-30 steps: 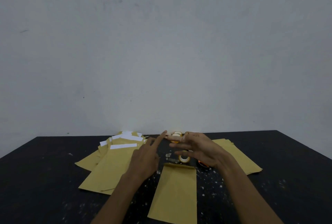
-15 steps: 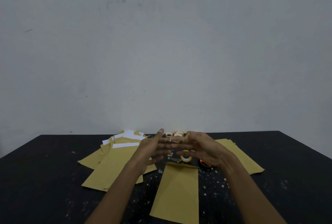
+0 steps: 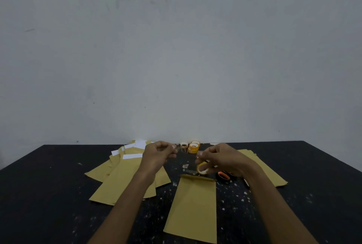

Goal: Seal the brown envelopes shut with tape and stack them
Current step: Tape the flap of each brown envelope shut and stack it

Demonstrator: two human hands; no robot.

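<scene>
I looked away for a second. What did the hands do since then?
The left hand and right hand drew apart, as if stretching a strip of tape between them. The right hand now holds a tape roll. The envelope in front and the piles stayed put.

Table (image 3: 58, 194) top: matt black, rough-looking, flecked all over with pale chips and scuffs; wall (image 3: 176, 48) behind is matt grey-white plaster or paint with faint smudges. Centre envelope (image 3: 193, 208) is plain matt brown kraft paper, smooth and flat, same paper as the left pile (image 3: 121, 185) with its white paper strips (image 3: 132, 156) and the right pile (image 3: 268, 173). Tape roll (image 3: 202, 168) under the right hand (image 3: 223, 160) looks glossy yellowish plastic film, like the spare rolls (image 3: 193, 146) at the back; clear film between it and the left hand (image 3: 158, 152) barely visible.
</scene>
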